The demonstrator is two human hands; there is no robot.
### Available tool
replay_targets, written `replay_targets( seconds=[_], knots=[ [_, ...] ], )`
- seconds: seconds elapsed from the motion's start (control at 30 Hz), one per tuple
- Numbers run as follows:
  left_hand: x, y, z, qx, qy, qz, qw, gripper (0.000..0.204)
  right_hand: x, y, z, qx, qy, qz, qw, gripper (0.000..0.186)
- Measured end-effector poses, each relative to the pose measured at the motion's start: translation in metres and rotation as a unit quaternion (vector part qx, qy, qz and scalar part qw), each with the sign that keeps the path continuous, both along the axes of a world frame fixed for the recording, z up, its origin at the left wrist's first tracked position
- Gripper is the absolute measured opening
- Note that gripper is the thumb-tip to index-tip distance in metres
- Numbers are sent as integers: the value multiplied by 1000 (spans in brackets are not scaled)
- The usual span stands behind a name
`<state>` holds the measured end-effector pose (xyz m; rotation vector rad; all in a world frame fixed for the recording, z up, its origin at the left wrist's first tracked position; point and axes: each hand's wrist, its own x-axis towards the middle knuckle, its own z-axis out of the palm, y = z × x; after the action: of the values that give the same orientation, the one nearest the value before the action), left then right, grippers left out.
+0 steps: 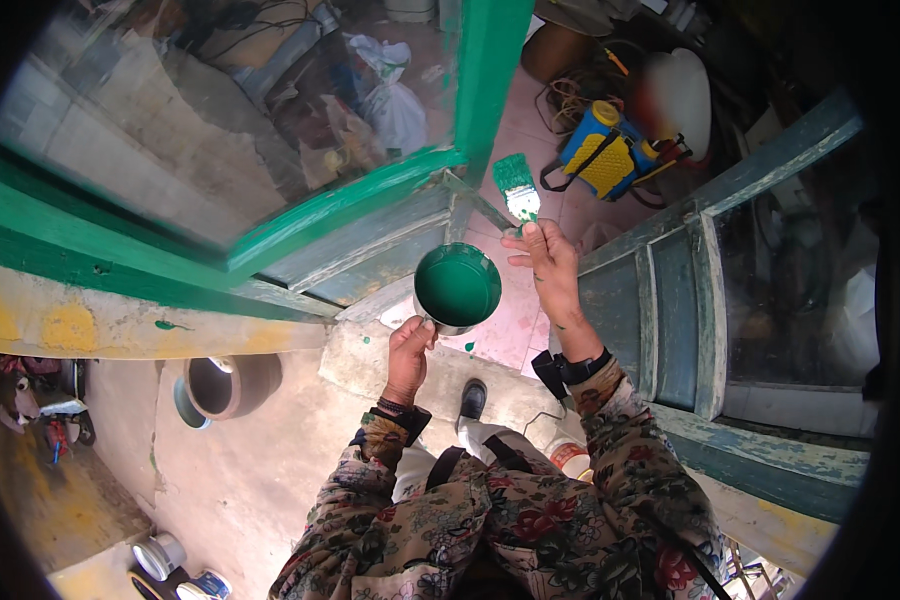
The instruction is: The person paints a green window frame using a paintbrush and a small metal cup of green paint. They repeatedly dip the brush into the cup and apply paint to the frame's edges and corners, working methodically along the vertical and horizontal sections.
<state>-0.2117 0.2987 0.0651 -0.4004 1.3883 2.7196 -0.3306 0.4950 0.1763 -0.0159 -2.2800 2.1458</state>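
Green paint cup (457,288); green brush (517,187); floral sleeves (610,470) (red blooms).

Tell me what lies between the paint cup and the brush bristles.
Nothing solid: in the head view, only a bare gap over pink floor tiles separates the green paint cup from the brush held in the right hand.

Floral-patterned long sleeves (620,470) cover both arms, a black wrist strap (582,367) on the right, a dark shoe (473,399) below.
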Motion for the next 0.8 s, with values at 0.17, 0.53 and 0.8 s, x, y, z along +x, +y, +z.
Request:
replay_targets(
  seconds=[0.17,0.53,0.8],
  knots=[
    [27,-17,2,3,-6,29,1000,25,3,-18,-18,235,149,9,961,26],
    [73,-67,26,-7,-13,48,999,28,-8,-78,-76,317,329,-78,886,52],
    [94,-101,52,-46,-5,24,999,31,3,-109,-79,312,226,-135,913,44]
  ],
)
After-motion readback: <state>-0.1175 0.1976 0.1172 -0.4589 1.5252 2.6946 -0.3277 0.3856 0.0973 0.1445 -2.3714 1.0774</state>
